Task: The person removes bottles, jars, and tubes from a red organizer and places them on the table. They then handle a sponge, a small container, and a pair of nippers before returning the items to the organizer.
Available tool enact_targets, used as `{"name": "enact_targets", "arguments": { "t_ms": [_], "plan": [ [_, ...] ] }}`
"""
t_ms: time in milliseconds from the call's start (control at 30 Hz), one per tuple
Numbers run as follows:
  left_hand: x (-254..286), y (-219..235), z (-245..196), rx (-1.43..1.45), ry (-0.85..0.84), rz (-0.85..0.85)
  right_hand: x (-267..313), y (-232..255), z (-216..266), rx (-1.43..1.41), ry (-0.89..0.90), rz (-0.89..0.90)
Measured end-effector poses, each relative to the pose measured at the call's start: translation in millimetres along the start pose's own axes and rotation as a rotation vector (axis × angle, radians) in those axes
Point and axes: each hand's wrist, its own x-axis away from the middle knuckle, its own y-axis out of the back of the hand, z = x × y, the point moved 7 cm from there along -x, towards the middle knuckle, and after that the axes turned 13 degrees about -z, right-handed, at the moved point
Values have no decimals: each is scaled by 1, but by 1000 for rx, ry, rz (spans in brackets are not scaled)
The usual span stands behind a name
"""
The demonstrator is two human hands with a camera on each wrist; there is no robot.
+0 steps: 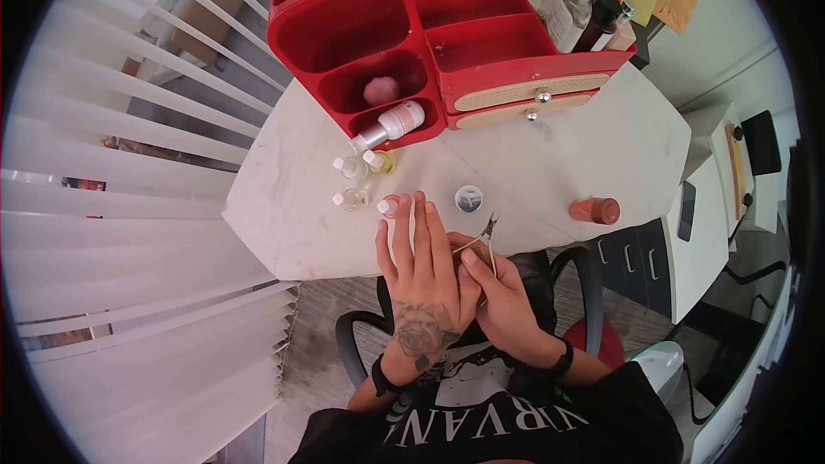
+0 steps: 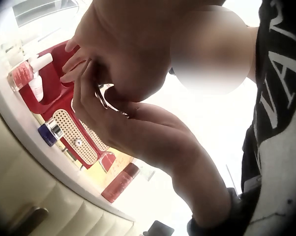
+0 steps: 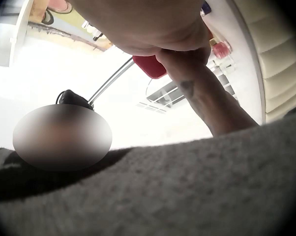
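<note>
In the head view my left hand (image 1: 421,266), with a rose tattoo on its back, is held palm down with its fingers straight. My right hand (image 1: 507,301) lies against its thumb side and grips a pair of metal cuticle nippers (image 1: 491,245), whose cutting tip points up and away from me. The left wrist view shows the two hands overlapping, with a bit of the nippers (image 2: 101,96) between the fingers. Just past the left fingertips stands a small pink bottle (image 1: 388,205). A small round jar (image 1: 468,198) is beyond the nippers.
Small white-capped bottles (image 1: 351,199) stand at the left of the white table (image 1: 524,167). A reddish-brown bottle (image 1: 595,210) lies at the right. Across the back sits a red organizer (image 1: 481,51) with drawers and cosmetics. Window blinds (image 1: 155,232) hang to the left.
</note>
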Motion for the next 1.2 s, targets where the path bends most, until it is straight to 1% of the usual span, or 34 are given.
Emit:
{"name": "enact_targets", "arguments": {
  "t_ms": [67,167,233,267,367,400,467,500,600,633,733,767,833,867,967,1067,1200],
  "plan": [
    [2,-7,3,38,-6,22,-2,4,-5,-15,-35,-44],
    [4,-12,0,108,-26,50,-4,9,0,-72,-39,-40],
    [5,-14,-3,186,-20,44,-6,9,4,3,33,-67],
    [7,-16,-4,238,-7,31,-7,9,7,42,71,-79],
    [11,-11,-4,383,26,-8,-16,21,11,68,39,-78],
    [14,-7,-3,425,44,-17,-17,24,19,91,115,-55],
    [20,1,4,491,85,-103,-20,29,32,138,250,-1],
    [24,5,9,518,105,-148,-18,26,43,182,287,-78],
    [33,14,27,477,111,-217,-22,50,51,427,257,-127],
    [30,18,31,457,104,-269,-26,53,55,607,416,-152],
    [31,15,52,422,247,-266,-25,53,67,884,736,-199],
    [26,13,54,400,234,-245,-24,48,70,933,838,-190],
    [25,12,64,341,265,-257,-22,36,76,1020,1051,-167],
    [25,12,70,308,280,-265,-25,34,76,1027,1073,-159],
    [22,18,88,259,315,-364,-34,31,78,1050,1132,-143],
    [21,22,103,214,414,-364,-45,28,85,1092,1175,-146],
    [18,28,126,184,470,-415,-56,33,89,1143,1190,-176]
  ]
}}
